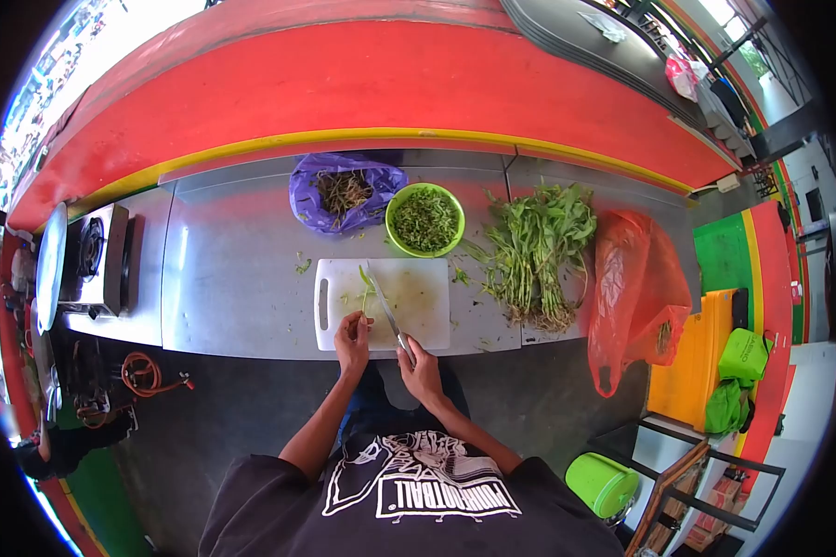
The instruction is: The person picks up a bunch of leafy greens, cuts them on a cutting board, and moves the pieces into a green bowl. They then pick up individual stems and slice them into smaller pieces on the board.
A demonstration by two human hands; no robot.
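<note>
One stem (364, 295) sits pinched in the left hand (352, 338), a knife (386, 310) gripped in the right hand (420, 366) (close by); a slip risks a cut.

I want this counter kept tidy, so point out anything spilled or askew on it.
Green scraps lie loose on the counter left of the board, outside the bowl too, so they look spilled. The red bag sags past the counter's front edge, which looks askew. I see no clear damage.
</note>
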